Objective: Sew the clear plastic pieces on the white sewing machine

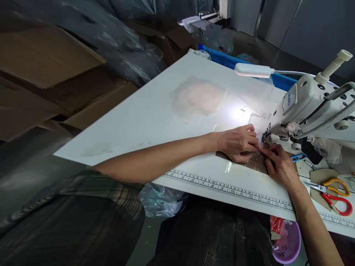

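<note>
My left hand (240, 144) is closed, its fingertips pinching a small piece of pale, thin fabric (259, 137) just in front of the sewing machine's (303, 98) needle and presser foot (264, 138). From the right, my right hand (280, 164) reaches the same spot, forefinger extended and fingertips on the fabric edge. Most of the fabric is hidden by the fingers and the bright light. Under both hands lies a brown sheet (256, 162) on the white table (155, 114).
Right of my right hand lie scissors (330, 190) with yellow and red handles and a blue thread snipper (298, 157). A white lamp (254, 70) hangs over the table. A ruler strip (222, 187) follows the front edge. Below stands a purple basket (294, 244); cardboard boxes (44, 55) are left.
</note>
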{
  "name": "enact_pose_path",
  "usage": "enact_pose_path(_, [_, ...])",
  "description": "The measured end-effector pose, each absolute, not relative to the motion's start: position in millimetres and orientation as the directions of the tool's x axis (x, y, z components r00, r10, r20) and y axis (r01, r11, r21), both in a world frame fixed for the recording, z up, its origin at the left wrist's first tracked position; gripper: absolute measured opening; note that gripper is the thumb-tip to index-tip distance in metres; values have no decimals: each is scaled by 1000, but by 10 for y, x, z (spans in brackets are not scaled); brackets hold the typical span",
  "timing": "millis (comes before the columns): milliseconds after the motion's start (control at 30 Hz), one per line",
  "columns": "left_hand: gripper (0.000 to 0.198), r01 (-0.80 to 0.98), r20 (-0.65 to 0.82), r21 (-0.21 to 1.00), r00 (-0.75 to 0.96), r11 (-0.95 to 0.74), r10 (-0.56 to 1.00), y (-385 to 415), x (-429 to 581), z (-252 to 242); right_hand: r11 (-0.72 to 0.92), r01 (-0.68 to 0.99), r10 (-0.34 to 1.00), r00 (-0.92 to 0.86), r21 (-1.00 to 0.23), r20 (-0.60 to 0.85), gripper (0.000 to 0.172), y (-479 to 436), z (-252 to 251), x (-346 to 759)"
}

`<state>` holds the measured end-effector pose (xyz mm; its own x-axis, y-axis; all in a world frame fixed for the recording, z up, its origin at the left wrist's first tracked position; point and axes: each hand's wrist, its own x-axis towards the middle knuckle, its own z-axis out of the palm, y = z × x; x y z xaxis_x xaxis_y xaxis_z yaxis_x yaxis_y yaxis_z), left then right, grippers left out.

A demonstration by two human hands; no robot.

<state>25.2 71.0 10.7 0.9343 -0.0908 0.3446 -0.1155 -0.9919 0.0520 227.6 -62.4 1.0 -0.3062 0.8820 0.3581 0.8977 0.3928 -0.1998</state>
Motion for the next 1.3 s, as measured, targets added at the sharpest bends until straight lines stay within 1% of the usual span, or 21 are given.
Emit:
enact_pose_path(133, [16,-97,337,120,940,-988,-51,705,258,113,376,917,890,-318,-132,326,37,-621,42,2242])
enact_pose_path(233, [18,-83,324,152,946,-985,-30,706,251,112,352,928,906,-306,-120,293,37,-613,55,2222])
enact_pose_path(333, [20,-66,315,154,949,-986,-14,714,242,109,306,945,929,-272,-110,251,38,-599,58,2210])
enact_pose_path(500, [23,-47,328,112,945,-993,-8,722,240,99,240,966,954,-217,-94,209,39,-584,58,2190])
enact_pose_path(633, [28,-23,343,69,939,-997,1,715,246,89,247,962,950,-216,-117,224,38,-598,67,2167])
enact_pose_path(833, [37,44,265,15,963,-999,47,694,256,115,204,973,963,-181,-105,199,39,-609,86,2130])
enact_pose_path(1033, [41,81,217,-22,973,-996,75,702,277,158,204,974,955,-176,-97,240,39,-613,70,2103])
enact_pose_path(1167, [44,101,199,-43,976,-994,90,713,292,173,189,969,966,-154,-157,210,40,-604,91,2095])
enact_pose_path(1233, [47,108,180,-56,979,-993,96,720,300,182,197,954,969,-154,-228,193,40,-603,135,2110])
enact_pose_path(1300, [49,115,162,-71,981,-991,103,732,307,193,184,923,975,-127,-337,184,40,-598,196,2150])
